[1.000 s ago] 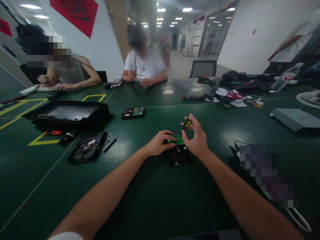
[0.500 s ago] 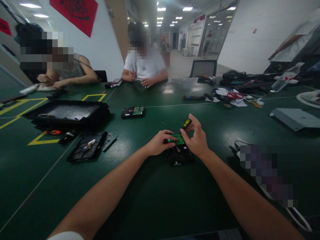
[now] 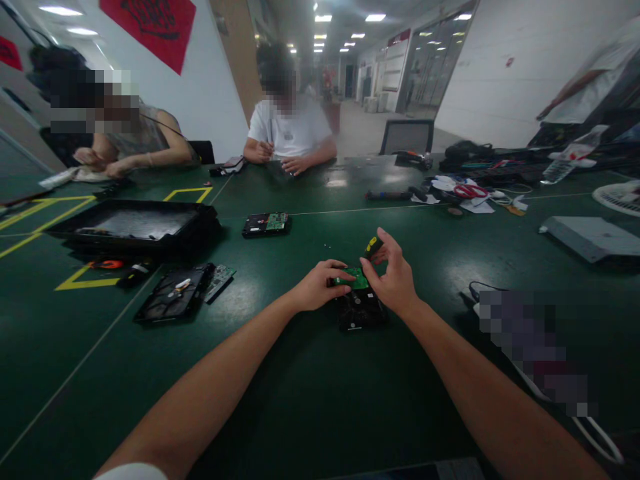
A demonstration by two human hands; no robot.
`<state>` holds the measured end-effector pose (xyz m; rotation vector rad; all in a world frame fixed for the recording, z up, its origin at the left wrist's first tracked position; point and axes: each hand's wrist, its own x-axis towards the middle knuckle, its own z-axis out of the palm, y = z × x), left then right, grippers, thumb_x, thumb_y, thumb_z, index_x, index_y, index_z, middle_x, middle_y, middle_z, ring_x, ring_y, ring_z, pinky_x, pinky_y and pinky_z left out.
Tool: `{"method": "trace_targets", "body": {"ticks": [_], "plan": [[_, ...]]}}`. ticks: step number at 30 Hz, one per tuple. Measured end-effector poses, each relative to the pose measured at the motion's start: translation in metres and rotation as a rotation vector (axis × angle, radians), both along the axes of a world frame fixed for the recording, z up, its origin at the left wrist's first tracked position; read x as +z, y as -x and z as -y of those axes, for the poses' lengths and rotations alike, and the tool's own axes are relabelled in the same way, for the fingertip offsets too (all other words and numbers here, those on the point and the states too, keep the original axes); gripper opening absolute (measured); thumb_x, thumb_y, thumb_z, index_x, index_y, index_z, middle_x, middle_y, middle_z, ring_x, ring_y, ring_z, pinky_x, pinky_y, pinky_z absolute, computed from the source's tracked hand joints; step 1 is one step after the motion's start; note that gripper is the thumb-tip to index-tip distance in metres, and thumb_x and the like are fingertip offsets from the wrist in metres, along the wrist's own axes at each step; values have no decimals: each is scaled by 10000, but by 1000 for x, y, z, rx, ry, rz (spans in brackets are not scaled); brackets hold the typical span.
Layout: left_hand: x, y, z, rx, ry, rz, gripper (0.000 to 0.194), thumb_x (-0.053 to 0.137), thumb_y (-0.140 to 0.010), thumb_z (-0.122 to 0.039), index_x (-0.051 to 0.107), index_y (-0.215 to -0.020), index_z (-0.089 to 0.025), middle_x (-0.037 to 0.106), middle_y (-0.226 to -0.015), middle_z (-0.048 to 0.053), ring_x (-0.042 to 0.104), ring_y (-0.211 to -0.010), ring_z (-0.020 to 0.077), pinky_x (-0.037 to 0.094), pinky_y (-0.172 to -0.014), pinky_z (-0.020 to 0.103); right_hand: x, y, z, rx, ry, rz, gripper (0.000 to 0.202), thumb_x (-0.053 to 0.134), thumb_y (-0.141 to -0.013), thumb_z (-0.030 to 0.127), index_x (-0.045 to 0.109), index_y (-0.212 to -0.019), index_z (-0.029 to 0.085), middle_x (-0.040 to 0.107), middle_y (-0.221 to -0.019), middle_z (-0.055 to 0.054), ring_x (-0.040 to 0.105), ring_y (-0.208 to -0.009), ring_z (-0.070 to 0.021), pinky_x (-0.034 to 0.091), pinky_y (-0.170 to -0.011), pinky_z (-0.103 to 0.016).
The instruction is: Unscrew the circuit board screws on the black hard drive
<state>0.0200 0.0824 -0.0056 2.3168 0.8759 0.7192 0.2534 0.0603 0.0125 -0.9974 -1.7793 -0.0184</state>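
Observation:
A black hard drive (image 3: 361, 312) lies on the green table in front of me, its green circuit board (image 3: 358, 279) on the far half. My left hand (image 3: 325, 285) holds the drive from the left, fingers over the board and thumb at its near edge. In my right hand (image 3: 393, 277) is a screwdriver with a black and yellow handle (image 3: 371, 247), gripped between thumb and fingers above the far right corner of the board. The screwdriver's tip is hidden or too small to make out.
To the left lie an opened drive (image 3: 175, 293), a loose circuit board (image 3: 219, 283) and a black tray (image 3: 135, 223). Another hard drive (image 3: 266, 225) is farther off. A power strip (image 3: 530, 353), partly blurred, and a grey metal box (image 3: 593, 238) are at right. People sit across the table.
The screwdriver handle has turned slightly in my right hand, and its yellow marks show differently. Both hands and the hard drive stay in place.

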Motion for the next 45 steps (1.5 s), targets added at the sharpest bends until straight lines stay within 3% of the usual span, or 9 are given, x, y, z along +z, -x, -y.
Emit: {"method": "trace_targets", "body": {"ticks": [17, 29, 37, 45], "plan": [[0, 1, -1, -8, -1, -5, 279, 738, -959, -326, 760, -1236, -302, 588, -1424, 90, 558, -1331, 289, 423, -1162, 521, 4, -2, 1, -35, 17, 43, 776, 622, -970, 276, 233, -1639, 331, 673, -1330, -103, 719, -855, -228, 673, -772, -444], [1, 0, 0, -4, -13, -2, 269, 731, -963, -312, 763, -1230, -297, 592, -1417, 96, 572, -1316, 285, 430, -1156, 530, 3, -1, 0, -46, 23, 22, 820, 657, -954, 263, 214, -1639, 356, 572, -1515, -112, 727, -816, -203, 684, -792, -454], [-1, 0, -1, 3, 21, -1, 286, 750, -948, -333, 764, -1232, -309, 592, -1425, 89, 559, -1329, 294, 428, -1161, 535, 2, -3, 0, 18, 43, 41, 813, 593, -994, 272, 141, -1665, 361, 510, -1592, -96, 726, -1124, -278, 649, -958, -512], [2, 0, 0, 0, 6, -9, 277, 732, -962, -317, 763, -1236, -295, 586, -1429, 96, 554, -1341, 286, 409, -1176, 523, 0, -3, -1, -47, 4, 67, 769, 646, -985, 334, 243, -1639, 346, 574, -1517, -110, 729, -994, -260, 654, -910, -498]]}}
